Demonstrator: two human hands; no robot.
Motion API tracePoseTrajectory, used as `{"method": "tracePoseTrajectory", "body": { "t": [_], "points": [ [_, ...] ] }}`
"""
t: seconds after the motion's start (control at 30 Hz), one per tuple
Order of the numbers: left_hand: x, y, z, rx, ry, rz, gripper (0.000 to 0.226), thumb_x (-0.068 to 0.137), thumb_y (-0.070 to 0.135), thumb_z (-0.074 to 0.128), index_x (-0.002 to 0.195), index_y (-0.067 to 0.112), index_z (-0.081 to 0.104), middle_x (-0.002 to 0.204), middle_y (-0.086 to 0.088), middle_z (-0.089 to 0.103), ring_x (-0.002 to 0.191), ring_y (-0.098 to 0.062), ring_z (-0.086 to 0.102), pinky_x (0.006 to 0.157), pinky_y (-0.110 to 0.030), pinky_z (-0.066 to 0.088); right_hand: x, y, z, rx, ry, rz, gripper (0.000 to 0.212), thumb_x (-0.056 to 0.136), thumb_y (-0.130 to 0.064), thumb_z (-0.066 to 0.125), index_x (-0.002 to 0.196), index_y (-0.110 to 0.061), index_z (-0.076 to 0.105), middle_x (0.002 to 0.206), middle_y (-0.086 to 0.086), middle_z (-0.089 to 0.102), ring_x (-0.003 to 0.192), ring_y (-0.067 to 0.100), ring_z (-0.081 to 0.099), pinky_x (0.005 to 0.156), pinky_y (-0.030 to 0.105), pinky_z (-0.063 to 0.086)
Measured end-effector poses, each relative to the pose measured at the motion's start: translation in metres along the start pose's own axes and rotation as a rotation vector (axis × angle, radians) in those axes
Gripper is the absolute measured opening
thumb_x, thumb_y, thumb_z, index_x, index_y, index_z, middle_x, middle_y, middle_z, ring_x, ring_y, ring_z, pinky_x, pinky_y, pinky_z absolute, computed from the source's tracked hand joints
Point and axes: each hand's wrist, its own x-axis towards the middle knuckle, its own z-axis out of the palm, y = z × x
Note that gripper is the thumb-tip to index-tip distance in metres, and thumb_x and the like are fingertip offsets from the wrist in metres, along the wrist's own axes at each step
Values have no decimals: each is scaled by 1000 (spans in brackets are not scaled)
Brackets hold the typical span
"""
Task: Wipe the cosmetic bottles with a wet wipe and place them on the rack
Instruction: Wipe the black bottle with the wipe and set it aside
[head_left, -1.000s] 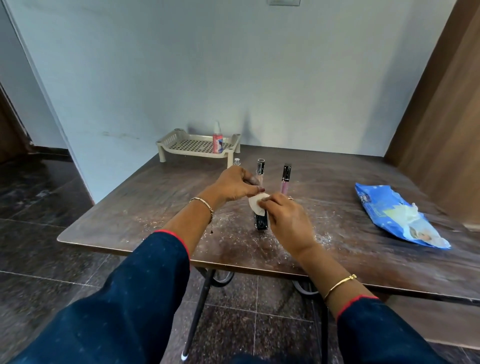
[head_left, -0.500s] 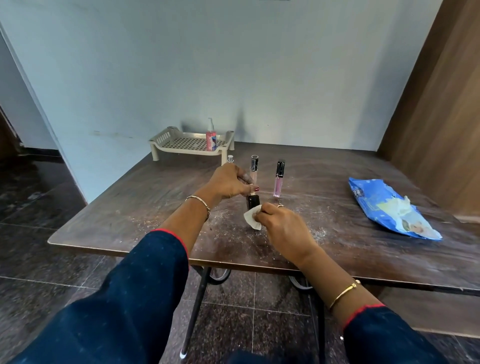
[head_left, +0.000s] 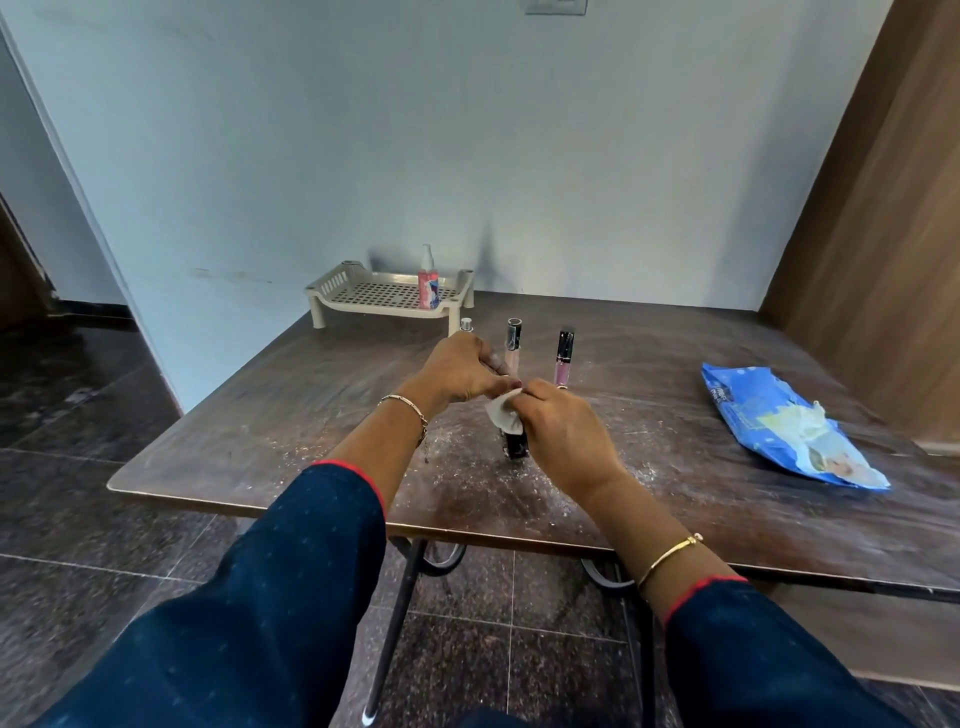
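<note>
Standing on the counter (head_left: 311, 415), a dark bottle (head_left: 514, 444) shows below both hands: left hand (head_left: 462, 371) pinches its top, right hand (head_left: 563, 434) has its grip clamped on a white wipe (head_left: 503, 413) against its side.

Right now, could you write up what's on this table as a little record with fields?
left hand: grips the top of the dark bottle
right hand: holds the wet wipe against the dark bottle
dark bottle: upright on the table
rack: at the table's far edge, spray bottle standing in it
waiting: pale lip gloss tube, pink lip gloss tube, silver-capped bottle, all upright behind the hands
wipe packet: blue, lying on the table's right side
</note>
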Motion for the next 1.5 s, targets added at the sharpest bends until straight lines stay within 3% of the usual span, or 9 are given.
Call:
{"method": "tracePoseTrajectory", "body": {
  "t": [0.23,0.37,0.5,0.63,0.73,0.87,1.1,1.27,1.5],
  "points": [
    [3,-6,0,-28,19,-12,28,66,15,85,78,-3,69,67,-3,69,59,-6,62,66,-29,54,-2,-1,-1,-55,-24,-68,22,79,6,63,96,-7,64,95,10,63,66,31,58,53,43,53],
    [3,-9,0,-44,21,-6,19,64,11,85,67,7,67,74,-9,70,70,-18,65,80,-40,58,-15,1,-1,-23,-63,-94,19,81,2,61,98,-6,66,93,9,64,66,30,59,54,43,53],
    [2,-5,-2,-43,-21,-24,16,64,6,83,72,5,68,78,-14,73,71,-21,66,78,-41,57,-30,3,3,-17,-112,-98,20,83,-2,61,101,-7,67,94,8,64,70,30,61,56,43,54],
    [0,1,-3,-45,-60,-6,18,67,4,82,64,11,66,57,4,67,61,-13,67,62,-25,57,-35,4,3,-21,-127,-131,18,83,0,62,98,-7,68,94,8,63,68,28,61,55,41,54],
    [-1,0,-2,-46,-49,1,19,68,6,82,63,13,65,67,-6,68,64,-17,67,68,-28,57,-29,5,0,-25,-153,-144,19,86,-1,59,101,-8,68,98,8,64,73,28,62,61,42,55],
    [-2,0,-3,-38,-34,3,18,68,12,84,64,11,67,60,2,66,51,0,61,58,-18,51,-4,11,-10,26,-42,-65,17,84,3,58,94,-5,69,94,10,66,73,30,62,65,44,54],
    [-7,-10,-5,-79,-14,-13,38,69,7,82,92,-17,64,79,-11,67,73,-18,64,80,-30,55,-10,3,-8,58,-83,-121,19,84,1,57,97,-5,69,98,9,67,78,30,64,72,43,54],
    [-7,-9,-3,-86,-22,-8,24,69,2,81,87,-8,69,89,-20,71,85,-30,69,86,-41,56,-26,3,-6,32,-146,-168,23,83,-1,60,104,-8,68,100,6,64,76,27,63,66,42,54],
    [-9,-7,-4,-71,-23,-6,25,68,5,83,86,-7,70,77,-11,68,76,-22,66,82,-36,57,-34,8,-6,-44,-207,-206,24,85,-1,59,105,-10,68,98,2,61,74,24,61,61,37,53]
  ]
}}
